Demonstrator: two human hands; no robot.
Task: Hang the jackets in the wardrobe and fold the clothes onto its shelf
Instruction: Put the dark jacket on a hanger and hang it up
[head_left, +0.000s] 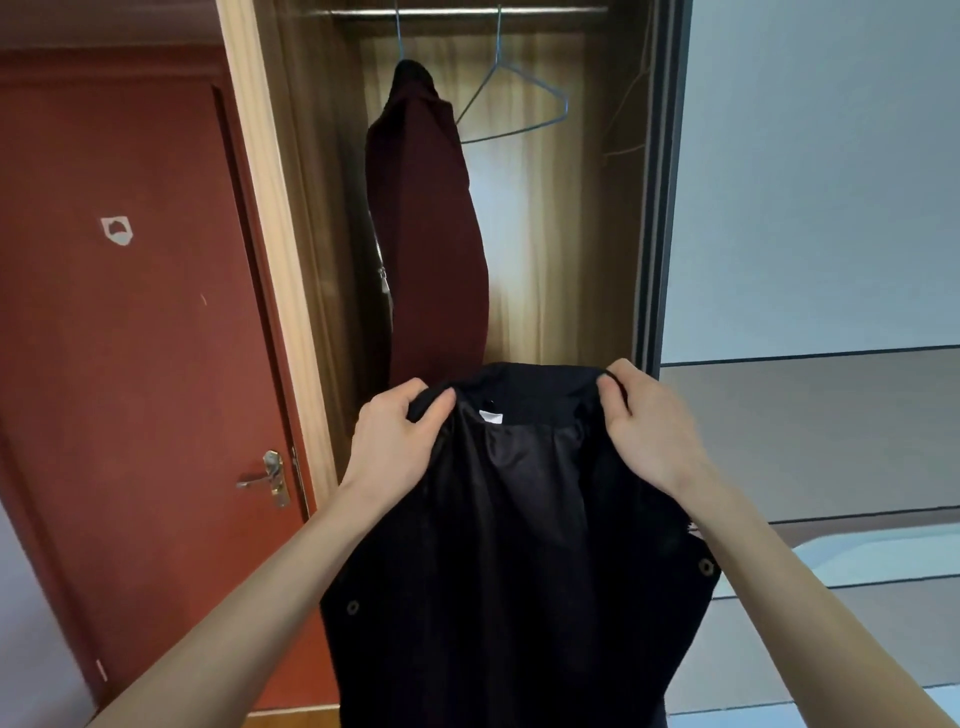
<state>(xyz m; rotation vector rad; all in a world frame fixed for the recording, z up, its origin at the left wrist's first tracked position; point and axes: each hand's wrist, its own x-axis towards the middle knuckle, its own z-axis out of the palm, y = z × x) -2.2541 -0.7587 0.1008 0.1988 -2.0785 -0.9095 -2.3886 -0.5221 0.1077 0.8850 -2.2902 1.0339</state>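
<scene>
Both hands, left (395, 436) and right (649, 426), raised forward, fingers curled gripping.

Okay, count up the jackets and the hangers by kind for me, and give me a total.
Jackets: 2, a dark maroon zip jacket hanging on the rail and a black lined jacket held by both hands.
Wire hangers: 2, an empty grey wire hanger and one mostly hidden under the maroon jacket.
Total: 4

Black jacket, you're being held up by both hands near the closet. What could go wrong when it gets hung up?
1. The left hand and right hand grip only the collar of the black jacket, so it might slip while one hand reaches for the empty hanger.
2. That thin wire hanger hangs tilted on the rail; it may swing or drop.
3. The maroon jacket hangs beside it and could get bumped.
</scene>
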